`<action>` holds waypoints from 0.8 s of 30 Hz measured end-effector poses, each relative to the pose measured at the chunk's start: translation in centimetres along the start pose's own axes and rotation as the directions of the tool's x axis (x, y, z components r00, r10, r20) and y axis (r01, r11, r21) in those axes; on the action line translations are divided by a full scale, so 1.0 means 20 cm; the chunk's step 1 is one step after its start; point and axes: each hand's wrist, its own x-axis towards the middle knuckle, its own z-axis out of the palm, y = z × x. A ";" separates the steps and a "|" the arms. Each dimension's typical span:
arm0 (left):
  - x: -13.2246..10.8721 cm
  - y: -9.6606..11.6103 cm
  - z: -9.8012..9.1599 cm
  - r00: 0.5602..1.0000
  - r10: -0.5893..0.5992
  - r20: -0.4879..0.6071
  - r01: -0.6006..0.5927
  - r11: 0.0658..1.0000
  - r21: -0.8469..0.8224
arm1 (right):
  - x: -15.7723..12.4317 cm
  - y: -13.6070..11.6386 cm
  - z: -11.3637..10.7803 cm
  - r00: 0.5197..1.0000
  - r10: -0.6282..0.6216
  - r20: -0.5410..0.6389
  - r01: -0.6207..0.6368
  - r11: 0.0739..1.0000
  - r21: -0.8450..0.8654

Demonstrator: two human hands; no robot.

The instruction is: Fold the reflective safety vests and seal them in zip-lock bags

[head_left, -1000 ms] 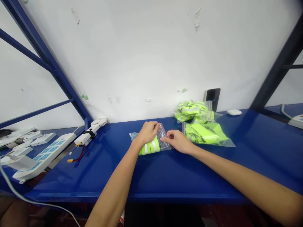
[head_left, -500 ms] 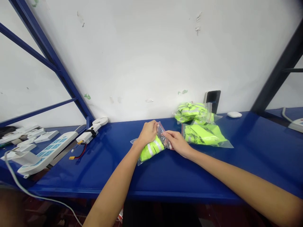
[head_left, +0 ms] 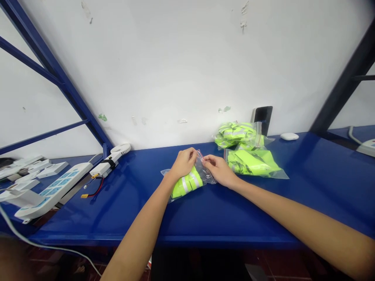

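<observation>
A clear zip bag (head_left: 207, 175) lies on the blue table, with a folded neon-yellow reflective vest (head_left: 187, 184) inside it. My left hand (head_left: 184, 162) rests over the bag's upper part, its fingers pinching the red-lined zip strip at the far end. Close beside it, my right hand (head_left: 219, 169) pinches the same strip nearer to me. Both sets of fingertips partly hide the strip, so I cannot tell whether the zip is fastened. Just beyond my right hand lies another bagged neon-yellow vest (head_left: 253, 162).
More bagged neon-yellow vests (head_left: 238, 134) are piled against the wall, before an upright dark phone-like device (head_left: 263, 117). A white rounded case (head_left: 289, 136) sits at the right. A small white fan (head_left: 121, 148), a wired white device (head_left: 102, 168) and a power strip (head_left: 55, 191) are at the left.
My right hand has shifted up along the zip strip, closer to my left hand. The camera view has tilted slightly, and the bag stays in place on the table.
</observation>
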 end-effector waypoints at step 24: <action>-0.01 0.01 0.00 0.989 0.123 0.078 -0.120 0.992 -0.050 | -0.01 -0.03 0.00 0.999 0.021 -0.035 -0.020 0.999 0.042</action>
